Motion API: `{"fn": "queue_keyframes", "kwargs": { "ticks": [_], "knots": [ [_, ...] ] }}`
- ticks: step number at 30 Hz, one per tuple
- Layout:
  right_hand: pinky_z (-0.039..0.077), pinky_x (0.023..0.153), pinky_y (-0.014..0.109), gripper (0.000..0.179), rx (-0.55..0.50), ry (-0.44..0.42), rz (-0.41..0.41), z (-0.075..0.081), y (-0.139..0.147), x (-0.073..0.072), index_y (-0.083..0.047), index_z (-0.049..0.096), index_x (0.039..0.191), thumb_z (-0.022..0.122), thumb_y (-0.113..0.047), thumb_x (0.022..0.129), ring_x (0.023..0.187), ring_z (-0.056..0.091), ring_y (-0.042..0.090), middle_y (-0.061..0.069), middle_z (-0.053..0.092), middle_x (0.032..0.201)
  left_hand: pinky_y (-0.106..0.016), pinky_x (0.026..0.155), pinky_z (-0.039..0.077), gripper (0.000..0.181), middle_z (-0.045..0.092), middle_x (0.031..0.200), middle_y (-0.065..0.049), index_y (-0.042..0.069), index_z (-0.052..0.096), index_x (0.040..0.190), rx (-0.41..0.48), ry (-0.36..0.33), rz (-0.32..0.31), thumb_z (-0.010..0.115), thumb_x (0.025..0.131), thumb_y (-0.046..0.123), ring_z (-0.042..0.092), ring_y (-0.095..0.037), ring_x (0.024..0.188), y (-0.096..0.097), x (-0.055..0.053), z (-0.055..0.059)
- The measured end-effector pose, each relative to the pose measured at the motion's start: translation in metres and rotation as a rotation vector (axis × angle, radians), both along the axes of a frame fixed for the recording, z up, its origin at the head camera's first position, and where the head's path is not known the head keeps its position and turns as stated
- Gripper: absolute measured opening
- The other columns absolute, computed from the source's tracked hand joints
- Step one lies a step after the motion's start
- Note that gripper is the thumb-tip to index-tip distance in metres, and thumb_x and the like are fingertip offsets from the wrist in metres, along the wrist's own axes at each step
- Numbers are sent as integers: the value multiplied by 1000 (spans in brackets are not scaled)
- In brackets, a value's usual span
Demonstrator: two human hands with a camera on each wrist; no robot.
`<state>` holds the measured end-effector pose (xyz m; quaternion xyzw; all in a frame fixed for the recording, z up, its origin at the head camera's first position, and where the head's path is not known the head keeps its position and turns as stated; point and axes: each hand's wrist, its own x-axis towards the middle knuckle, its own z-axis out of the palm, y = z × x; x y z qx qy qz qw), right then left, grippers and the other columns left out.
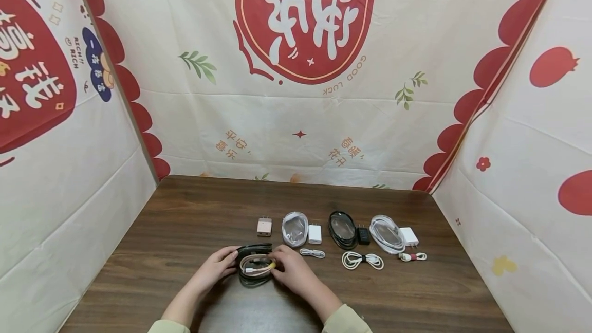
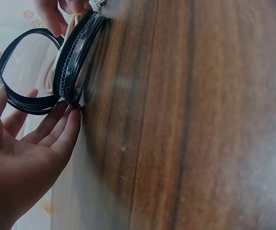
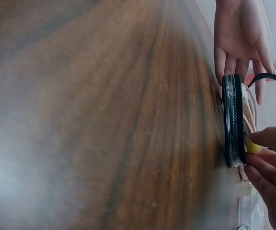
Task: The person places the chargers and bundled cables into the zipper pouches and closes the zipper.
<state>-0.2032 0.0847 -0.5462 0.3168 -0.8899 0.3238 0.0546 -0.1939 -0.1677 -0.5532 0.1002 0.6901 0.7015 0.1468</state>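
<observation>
A round zip pouch (image 1: 253,282) with black edges stands open at the front of the table, its lid (image 2: 30,101) raised. My left hand (image 1: 215,270) holds the pouch's left side, thumb at the lid and fingers against the base. Inside the pouch lies a coiled pale pink cable (image 1: 264,273) with a white connector (image 1: 250,270) and a yellow tie (image 3: 254,146). At the pouch's right side, my right hand (image 1: 294,270) pinches the coil near that tie. Part of the coil is hidden by the pouch wall in both wrist views.
Behind the pouch stands a pink charger (image 1: 264,227). To the right lie a white-edged pouch (image 1: 286,241), a black pouch (image 1: 347,244), a grey-edged pouch (image 1: 393,247), white chargers (image 1: 315,234), a black charger (image 1: 363,236) and bundled white cables (image 1: 363,260). Cloth walls (image 1: 296,117) border the table.
</observation>
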Motion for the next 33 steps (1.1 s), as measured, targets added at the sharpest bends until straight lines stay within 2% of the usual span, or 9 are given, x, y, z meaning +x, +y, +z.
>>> {"fn": "queue_keyframes", "kwargs": {
  "ticks": [7,12,15,18,22,24,27,30,33],
  "knots": [
    [52,82,23,25,-134,-46,-15,-1,3,6,0,71,105,72,5,81,93,61,12,4,63,105,-40,93,50,45,54,126,-30,-20,40,131,-6,7,11,45,105,16,54,-37,117,0,-1,-1],
    [52,82,26,20,-133,-15,-25,-2,6,8,-1,71,102,70,4,82,92,62,14,4,65,101,-37,91,51,46,54,126,-29,-19,42,131,-14,16,30,47,104,18,54,-37,117,0,-1,-1],
    [51,84,29,16,-50,62,-20,-3,7,9,-4,72,99,71,-1,83,92,62,14,1,66,98,-37,91,51,46,54,125,-29,-19,42,131,-20,26,41,48,104,18,54,-37,116,1,-1,-1],
    [50,86,32,15,65,189,1,-3,6,10,-7,73,98,71,-9,83,95,61,15,0,67,99,-36,91,51,45,54,125,-29,-19,42,131,-18,25,46,48,104,17,54,-37,117,3,-2,-1],
    [46,97,39,33,254,332,68,-4,-2,14,-12,70,116,69,-26,87,112,58,20,2,64,119,-37,92,51,45,54,127,-29,-18,42,131,-23,26,45,48,104,17,53,-39,118,3,-1,2],
    [39,105,45,49,358,345,119,-3,-8,17,-13,61,132,65,-38,90,126,50,23,3,56,135,-40,93,50,46,53,128,-29,-18,42,132,-29,32,38,48,104,18,52,-40,119,3,0,4],
    [27,113,47,70,487,290,173,-5,-16,23,-14,41,149,55,-54,93,141,32,24,3,39,152,-41,94,50,47,51,129,-30,-17,43,132,-34,34,25,48,104,19,51,-40,120,3,2,4],
    [23,115,45,79,544,236,185,-9,-20,27,-14,30,154,47,-63,94,145,21,21,1,26,159,-40,94,50,47,51,130,-30,-17,42,133,-28,30,16,48,104,20,51,-39,121,4,3,2],
    [24,114,45,83,551,239,184,-15,-22,28,-13,27,155,43,-66,93,145,21,21,3,23,159,-41,95,49,47,50,131,-31,-18,42,132,-26,32,15,47,104,19,51,-38,121,5,3,0]
  ]
}}
